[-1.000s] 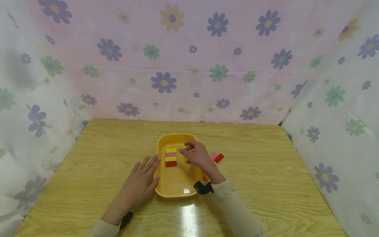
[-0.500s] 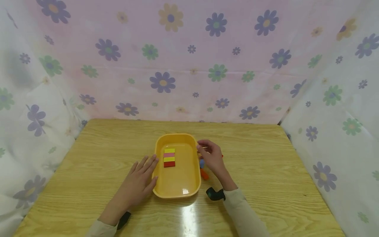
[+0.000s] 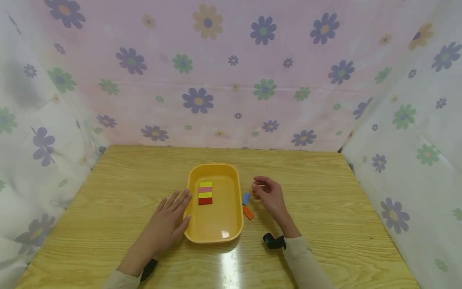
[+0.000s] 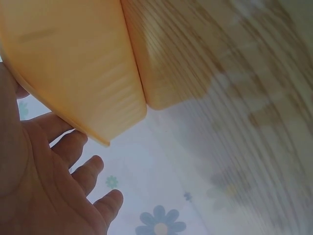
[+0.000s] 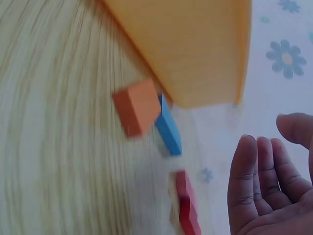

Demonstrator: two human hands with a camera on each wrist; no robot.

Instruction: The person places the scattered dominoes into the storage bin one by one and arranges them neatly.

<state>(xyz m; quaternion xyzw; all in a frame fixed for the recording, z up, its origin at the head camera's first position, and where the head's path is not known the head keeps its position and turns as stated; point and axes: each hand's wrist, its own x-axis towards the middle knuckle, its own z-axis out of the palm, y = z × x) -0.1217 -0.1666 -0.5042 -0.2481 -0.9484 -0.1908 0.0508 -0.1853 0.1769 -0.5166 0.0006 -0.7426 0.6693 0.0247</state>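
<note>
A yellow plastic tray (image 3: 223, 216) stands on the table. Inside it lies a column of small flat blocks: yellow (image 3: 206, 184), pink (image 3: 205, 190), yellow (image 3: 205, 195) and red (image 3: 205, 201). My left hand (image 3: 167, 222) rests its straight fingertips on the tray's left rim. Right of the tray hovers my right hand (image 3: 272, 198), fingers loosely bent, nothing between them. A blue block (image 3: 246, 198) and an orange block (image 3: 248, 212) lie against the tray's right side. In the right wrist view a pink block (image 5: 186, 188) and a red block (image 5: 189, 215) lie below that hand, which hides them from the head view.
The wood-grain table (image 3: 317, 208) spreads out around the tray. A flowered cloth (image 3: 231, 76) hangs behind the table and on both sides. Light glares off the tabletop in front of the tray.
My right hand has moved right, from above the tray's inside to above the loose blocks beside it. The left hand keeps to the left rim. The column of blocks looks unchanged.
</note>
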